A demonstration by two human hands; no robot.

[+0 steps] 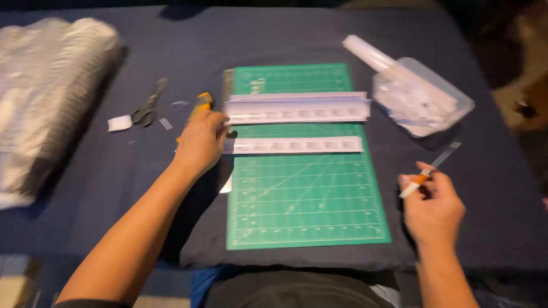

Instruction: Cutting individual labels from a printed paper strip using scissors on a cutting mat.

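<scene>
A green cutting mat (pixel 308 205) lies on a dark cloth-covered table. Across its upper part rest a stack of white paper strips (pixel 297 107) and, below it, a single white strip (pixel 294 145). My left hand (pixel 200 142) sits at the mat's left edge with its fingertips touching the left ends of the strips, beside a yellow utility knife (pixel 201 104). My right hand (pixel 432 208), right of the mat, is shut on a thin tool with an orange and white handle and a metal tip (pixel 434 164).
Scissors (pixel 149 105) and a small white scrap (pixel 119 122) lie left of the mat. A clear plastic container (pixel 425 100) with white pieces stands at the upper right. A crumpled pale plastic sheet (pixel 45 97) fills the far left.
</scene>
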